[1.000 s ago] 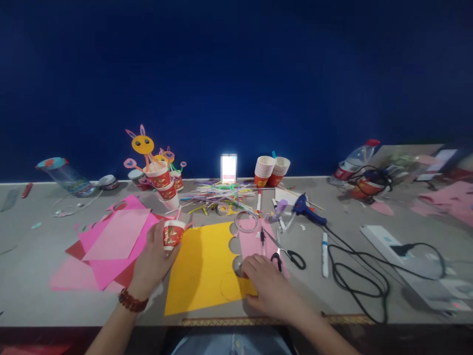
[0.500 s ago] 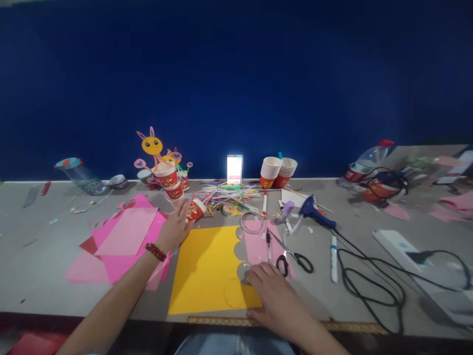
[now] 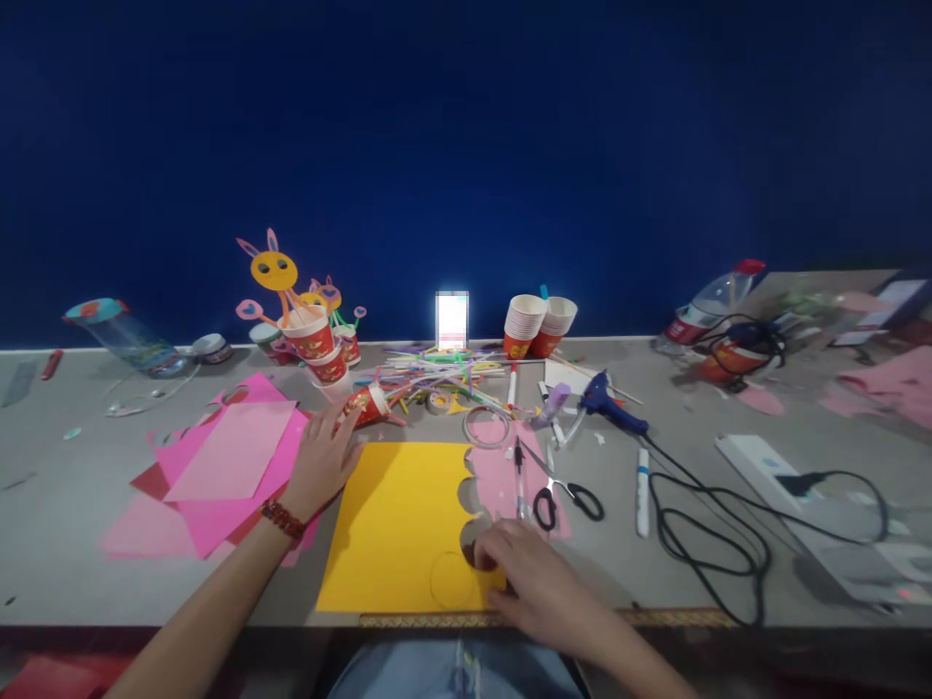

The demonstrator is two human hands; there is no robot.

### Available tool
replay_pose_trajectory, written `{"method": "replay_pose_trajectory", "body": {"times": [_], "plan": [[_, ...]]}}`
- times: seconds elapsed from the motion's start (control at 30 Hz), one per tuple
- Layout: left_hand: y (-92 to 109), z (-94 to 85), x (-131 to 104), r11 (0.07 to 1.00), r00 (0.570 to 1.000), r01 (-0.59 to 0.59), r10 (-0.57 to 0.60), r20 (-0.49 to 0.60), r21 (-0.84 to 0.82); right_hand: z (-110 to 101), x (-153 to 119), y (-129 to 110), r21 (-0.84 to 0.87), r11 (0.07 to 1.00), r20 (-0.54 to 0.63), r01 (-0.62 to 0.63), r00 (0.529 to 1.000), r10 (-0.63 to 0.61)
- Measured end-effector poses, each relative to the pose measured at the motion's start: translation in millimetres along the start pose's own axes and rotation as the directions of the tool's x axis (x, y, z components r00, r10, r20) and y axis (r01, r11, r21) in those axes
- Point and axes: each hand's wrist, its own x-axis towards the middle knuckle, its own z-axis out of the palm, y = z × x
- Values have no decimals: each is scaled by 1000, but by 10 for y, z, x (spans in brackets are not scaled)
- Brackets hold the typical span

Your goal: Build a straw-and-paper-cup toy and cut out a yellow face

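Note:
My left hand (image 3: 324, 458), with a beaded bracelet (image 3: 283, 517) at its wrist, lies open with stretched fingers, its fingertips against or just over a tipped red paper cup (image 3: 368, 402). Below the cup lies a yellow paper sheet (image 3: 397, 519), its right edge cut in scallops and a circle outlined near the bottom. My right hand (image 3: 535, 581) rests at the sheet's lower right edge, fingers bent and thumb apart; a firm grip does not show. Black-handled scissors (image 3: 566, 495) lie beyond it on pink paper (image 3: 489, 476).
Stacked pink sheets (image 3: 233, 456) lie left; decorated cups (image 3: 310, 335) with paper faces stand behind. Straws (image 3: 444, 367), a tape ring (image 3: 486, 427) and stacked cups (image 3: 524, 325) are ahead. A glue gun (image 3: 615, 410), marker (image 3: 642, 493), cable (image 3: 699, 558) and power strip (image 3: 772, 495) are right.
The view has shifted slightly. The red cup near my left hand lies tipped further over, and that hand has drawn back a little. My right hand's fingers are more bent at the sheet's edge.

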Motion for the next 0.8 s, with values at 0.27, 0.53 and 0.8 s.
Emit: {"method": "replay_pose_trajectory", "body": {"times": [0.27,0.53,0.8], "plan": [[1,-85,-75,972,996,35,-53,-70,-231,-514,-78,-10,146,965,-140,219,970,-199],[447,-140,-290,449,931,364,-215,296,-816,-1095,-190,-83,110,933,-302,343,906,-297],[832,-101,-267,110,863,503,-111,492,-857,-842,-79,375,389,879,-481,276,875,-62]]}}
